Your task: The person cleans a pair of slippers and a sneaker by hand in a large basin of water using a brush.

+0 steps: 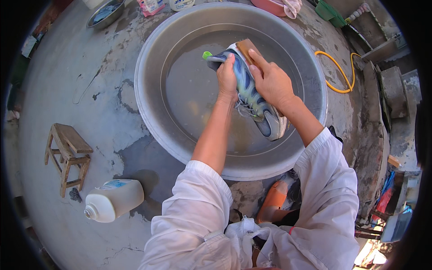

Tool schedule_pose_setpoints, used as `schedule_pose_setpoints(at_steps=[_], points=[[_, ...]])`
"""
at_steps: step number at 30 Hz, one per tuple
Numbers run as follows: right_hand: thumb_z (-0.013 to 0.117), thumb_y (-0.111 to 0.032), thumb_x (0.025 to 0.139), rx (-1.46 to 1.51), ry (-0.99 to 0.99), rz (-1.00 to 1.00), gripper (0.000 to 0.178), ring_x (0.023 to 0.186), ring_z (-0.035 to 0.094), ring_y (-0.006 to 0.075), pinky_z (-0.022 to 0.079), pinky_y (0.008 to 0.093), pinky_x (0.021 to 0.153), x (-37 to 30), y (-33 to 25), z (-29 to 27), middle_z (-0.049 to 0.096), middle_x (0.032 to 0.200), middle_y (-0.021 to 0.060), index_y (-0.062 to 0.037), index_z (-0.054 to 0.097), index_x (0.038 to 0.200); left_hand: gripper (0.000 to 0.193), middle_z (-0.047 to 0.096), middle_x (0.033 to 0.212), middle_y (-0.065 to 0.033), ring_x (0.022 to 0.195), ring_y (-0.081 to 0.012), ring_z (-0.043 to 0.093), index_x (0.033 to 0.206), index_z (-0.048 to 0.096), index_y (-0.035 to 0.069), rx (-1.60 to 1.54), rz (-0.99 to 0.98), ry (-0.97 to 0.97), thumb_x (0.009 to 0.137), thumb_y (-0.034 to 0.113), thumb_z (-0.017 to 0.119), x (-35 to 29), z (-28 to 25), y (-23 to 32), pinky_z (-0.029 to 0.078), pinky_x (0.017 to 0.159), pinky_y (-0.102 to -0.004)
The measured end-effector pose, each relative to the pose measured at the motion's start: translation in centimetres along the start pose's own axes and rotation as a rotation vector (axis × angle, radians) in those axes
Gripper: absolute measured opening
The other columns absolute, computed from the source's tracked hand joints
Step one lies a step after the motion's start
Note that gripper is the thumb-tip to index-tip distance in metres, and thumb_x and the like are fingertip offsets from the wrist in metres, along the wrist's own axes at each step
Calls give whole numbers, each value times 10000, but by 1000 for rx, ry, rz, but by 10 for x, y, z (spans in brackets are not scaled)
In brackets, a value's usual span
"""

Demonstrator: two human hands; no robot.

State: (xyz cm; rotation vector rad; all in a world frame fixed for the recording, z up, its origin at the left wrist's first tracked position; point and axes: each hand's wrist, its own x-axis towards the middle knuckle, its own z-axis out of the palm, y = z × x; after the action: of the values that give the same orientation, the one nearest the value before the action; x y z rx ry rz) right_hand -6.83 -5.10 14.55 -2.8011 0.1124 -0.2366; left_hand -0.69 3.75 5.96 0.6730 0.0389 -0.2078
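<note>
Closest to me, my white sleeves (193, 211) reach forward, and down between them there's an orange slipper (276, 194) on a foot. Now the hands, right over the big grey basin (148, 96)! My left hand (227, 77) has the blue-green sneaker (248, 87) gripped by its upper near the heel, thumb up along it, and my right hand (272, 84) clasps a brown block (246, 46), pressed to the sneaker's right side; the block's underside is hidden. Heel up and away, toe slanting back toward me and right, laces dangling loose, all above the murky water (191, 96).

Off to the left, a whitish jug (118, 199) points its mouth away from the basin, and past it stands a wooden stool (67, 146). Over on the right, a yellow hose (347, 87) loops beside the rim. Farthest out: a metal bowl (107, 22) holding blue cloth, a pink packet (150, 6), and a reddish tub (268, 6) with pale cloth in it!
</note>
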Motion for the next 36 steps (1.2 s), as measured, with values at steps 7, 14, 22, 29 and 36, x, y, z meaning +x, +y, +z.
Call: schedule_pose_setpoints(at_steps=[7, 14, 22, 29, 36], points=[[432, -326, 879, -50, -26, 21, 387, 728, 596, 341, 475, 410, 692, -16, 20, -3, 579, 800, 198, -238, 456, 1255, 363, 572, 1021, -85, 906, -169, 566, 1094, 500, -9, -64, -132, -122, 911, 290, 405, -3, -3, -6, 449, 799, -303], [441, -327, 871, -27, -19, -35, 375, 739, 597, 347, 476, 408, 684, -8, 13, 1, 586, 815, 212, -229, 481, 1230, 386, 581, 1009, -107, 898, -198, 580, 1087, 505, -12, -35, -87, -86, 910, 312, 391, 4, -10, -5, 467, 798, -334], [444, -318, 870, -58, 73, 11, 389, 730, 598, 338, 477, 401, 689, 14, 20, 14, 584, 829, 207, -263, 457, 1255, 353, 580, 1003, -83, 908, -170, 566, 1076, 516, -6, -150, -141, -101, 891, 287, 449, 1, -1, -13, 453, 792, -300], [430, -318, 874, -34, -136, 14, 380, 741, 601, 340, 478, 411, 702, -38, 24, -3, 585, 832, 208, -232, 462, 1242, 349, 582, 1017, -94, 927, -189, 564, 1065, 519, -1, -181, -151, -67, 898, 292, 432, 10, -23, -9, 452, 804, -302], [430, -316, 874, -60, 49, 91, 372, 751, 592, 345, 474, 407, 691, 16, 27, 20, 581, 797, 203, -206, 478, 1226, 346, 584, 1026, -95, 942, -195, 566, 1078, 508, 4, -67, -224, -54, 899, 285, 413, -1, -3, -36, 449, 819, -319]])
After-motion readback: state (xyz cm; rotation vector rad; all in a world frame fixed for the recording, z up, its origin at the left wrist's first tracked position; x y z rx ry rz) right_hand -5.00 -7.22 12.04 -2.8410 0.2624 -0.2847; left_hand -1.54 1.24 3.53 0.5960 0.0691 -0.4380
